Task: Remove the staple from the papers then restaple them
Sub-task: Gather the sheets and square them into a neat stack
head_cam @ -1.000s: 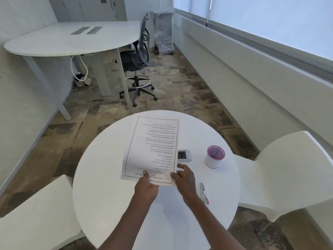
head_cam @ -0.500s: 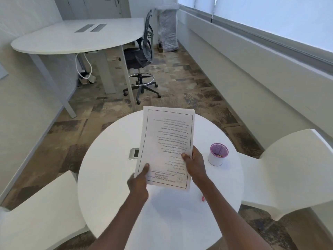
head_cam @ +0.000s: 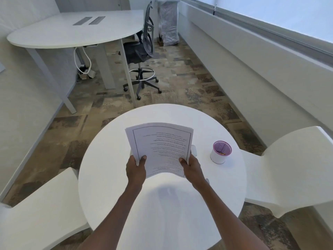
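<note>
The stapled papers (head_cam: 162, 147) are a white printed stack with a black border, held up off the round white table (head_cam: 111, 177) with the text upside down to me. My left hand (head_cam: 136, 167) grips the stack's left edge, thumb on top. My right hand (head_cam: 191, 167) grips the right edge the same way. The sheets bow between them. A small grey stapler (head_cam: 193, 149) lies mostly hidden behind the papers. A thin metal tool (head_cam: 207, 180) peeks out beside my right wrist. I cannot see the staple.
A white cup with a purple inside (head_cam: 220, 152) stands on the table to the right of the papers. White chairs sit at the left (head_cam: 41, 210) and right (head_cam: 292, 168). Beyond are a large white desk (head_cam: 72, 31) and a dark office chair (head_cam: 142, 51).
The papers lay on the table a second ago; both hands have lifted them and shifted to the side edges. The sheets now tilt up and bow.
</note>
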A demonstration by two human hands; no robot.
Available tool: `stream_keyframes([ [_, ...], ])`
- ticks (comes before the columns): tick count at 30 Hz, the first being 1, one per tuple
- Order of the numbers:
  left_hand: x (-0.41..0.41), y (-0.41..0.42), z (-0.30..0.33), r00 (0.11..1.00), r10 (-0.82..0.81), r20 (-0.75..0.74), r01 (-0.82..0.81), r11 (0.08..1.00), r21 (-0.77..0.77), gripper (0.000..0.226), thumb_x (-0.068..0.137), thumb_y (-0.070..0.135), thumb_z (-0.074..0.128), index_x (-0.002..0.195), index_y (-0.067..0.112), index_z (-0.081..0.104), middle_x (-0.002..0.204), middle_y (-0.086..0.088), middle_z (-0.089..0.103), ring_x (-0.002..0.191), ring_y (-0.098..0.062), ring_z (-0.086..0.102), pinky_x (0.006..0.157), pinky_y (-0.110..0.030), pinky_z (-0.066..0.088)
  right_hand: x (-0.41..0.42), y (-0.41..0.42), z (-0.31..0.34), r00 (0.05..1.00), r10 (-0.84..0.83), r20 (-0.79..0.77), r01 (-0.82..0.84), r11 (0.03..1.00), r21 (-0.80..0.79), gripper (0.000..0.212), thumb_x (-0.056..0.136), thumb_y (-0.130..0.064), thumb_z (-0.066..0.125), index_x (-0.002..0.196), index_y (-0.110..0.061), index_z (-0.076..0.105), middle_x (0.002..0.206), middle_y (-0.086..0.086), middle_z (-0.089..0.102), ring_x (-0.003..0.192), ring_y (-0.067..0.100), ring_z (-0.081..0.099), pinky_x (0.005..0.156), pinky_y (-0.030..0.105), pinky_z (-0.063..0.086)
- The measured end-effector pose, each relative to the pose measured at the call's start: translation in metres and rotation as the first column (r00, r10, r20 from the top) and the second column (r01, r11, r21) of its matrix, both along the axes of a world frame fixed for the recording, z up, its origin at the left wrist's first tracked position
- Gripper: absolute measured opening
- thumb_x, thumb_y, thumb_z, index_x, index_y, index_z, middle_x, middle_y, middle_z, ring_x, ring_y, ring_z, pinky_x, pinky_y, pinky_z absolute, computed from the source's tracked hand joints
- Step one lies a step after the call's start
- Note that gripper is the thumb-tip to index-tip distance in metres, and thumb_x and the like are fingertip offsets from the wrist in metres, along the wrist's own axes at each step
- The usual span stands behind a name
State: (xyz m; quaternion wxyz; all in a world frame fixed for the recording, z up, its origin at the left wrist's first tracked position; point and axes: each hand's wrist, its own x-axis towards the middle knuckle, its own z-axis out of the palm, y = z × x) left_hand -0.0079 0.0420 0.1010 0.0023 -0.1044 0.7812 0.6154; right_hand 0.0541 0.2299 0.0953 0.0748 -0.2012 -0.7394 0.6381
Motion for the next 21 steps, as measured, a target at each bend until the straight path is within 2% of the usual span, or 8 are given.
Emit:
stream_keyframes([
  [2,0.004,-0.002,-0.013,1.0,0.017,0.014,-0.017,0.999,-0.029,0.016,0.097,0.019,0.059,0.102,0.003,0.057,0.093,-0.005,0.062,0.086,-0.026,0.056,0.063,-0.03,0.041,0.002,0.0,-0.009,1.0,0.014,0.021,-0.014,1.0,-0.005,0.03,0.099,-0.006,0.048,0.124,-0.014,0.062,0.12,0.002,0.068,0.109,0.02,0.061,0.091,0.028,0.047],
  [4,0.008,-0.004,-0.023,1.0,0.02,0.02,-0.019,0.998,-0.057,0.013,0.098,0.018,0.058,0.096,0.005,0.054,0.086,-0.003,0.059,0.084,-0.027,0.055,0.061,-0.03,0.04,0.004,-0.001,-0.017,0.999,0.023,0.026,-0.023,1.0,-0.012,0.029,0.1,-0.006,0.047,0.12,-0.019,0.063,0.117,0.0,0.069,0.108,0.019,0.062,0.088,0.026,0.047],
  [6,0.014,-0.007,-0.032,0.999,0.005,0.041,-0.001,0.996,-0.088,0.009,0.099,0.017,0.056,0.098,0.009,0.053,0.092,-0.004,0.06,0.087,-0.027,0.056,0.064,-0.031,0.04,0.008,-0.002,-0.027,0.998,0.04,0.048,-0.039,0.999,-0.016,0.03,0.1,-0.005,0.046,0.118,-0.022,0.062,0.117,0.0,0.069,0.109,0.019,0.062,0.088,0.025,0.047],
  [9,0.025,-0.01,-0.047,0.993,-0.023,0.117,0.037,0.991,-0.125,0.004,0.1,0.014,0.052,0.101,0.01,0.052,0.1,-0.007,0.06,0.092,-0.028,0.056,0.074,-0.031,0.039,0.015,-0.003,-0.048,0.986,0.086,0.141,-0.089,0.996,0.02,0.032,0.1,-0.003,0.045,0.126,-0.016,0.06,0.124,0.002,0.067,0.117,0.022,0.06,0.096,0.03,0.047],
  [12,0.031,-0.014,-0.057,0.986,-0.032,0.167,0.055,0.989,-0.135,0.009,0.101,0.011,0.048,0.106,0.005,0.054,0.105,-0.009,0.06,0.096,-0.03,0.056,0.079,-0.033,0.04,0.021,-0.002,-0.065,0.971,0.116,0.209,-0.134,0.988,0.072,0.037,0.1,-0.003,0.044,0.132,-0.014,0.057,0.128,0.001,0.065,0.12,0.022,0.057,0.102,0.032,0.044],
  [14,0.031,-0.015,-0.057,0.982,-0.038,0.188,0.065,0.988,-0.138,0.013,0.102,0.011,0.047,0.11,0.003,0.054,0.106,-0.008,0.06,0.096,-0.029,0.054,0.08,-0.033,0.039,0.022,0.0,-0.068,0.964,0.118,0.238,-0.138,0.988,0.069,0.037,0.1,-0.002,0.043,0.133,-0.014,0.057,0.129,0.001,0.064,0.12,0.022,0.057,0.101,0.03,0.043],
  [18,0.023,-0.013,-0.052,0.982,-0.032,0.185,0.067,0.98,-0.186,0.009,0.103,0.014,0.045,0.101,0.007,0.049,0.099,-0.008,0.057,0.09,-0.027,0.051,0.076,-0.032,0.036,0.016,0.003,-0.066,0.966,0.105,0.236,-0.126,0.989,0.078,0.037,0.099,0.001,0.042,0.129,-0.012,0.059,0.127,0.002,0.065,0.117,0.022,0.057,0.097,0.03,0.044],
  [21,0.017,-0.009,-0.046,0.984,-0.013,0.179,0.042,0.986,-0.161,0.013,0.104,0.014,0.044,0.102,0.004,0.051,0.097,-0.008,0.056,0.09,-0.027,0.051,0.076,-0.031,0.035,0.013,0.007,-0.061,0.971,0.086,0.225,-0.112,0.988,0.106,0.031,0.098,0.001,0.045,0.122,-0.007,0.062,0.123,0.005,0.068,0.112,0.025,0.06,0.1,0.038,0.047],
])
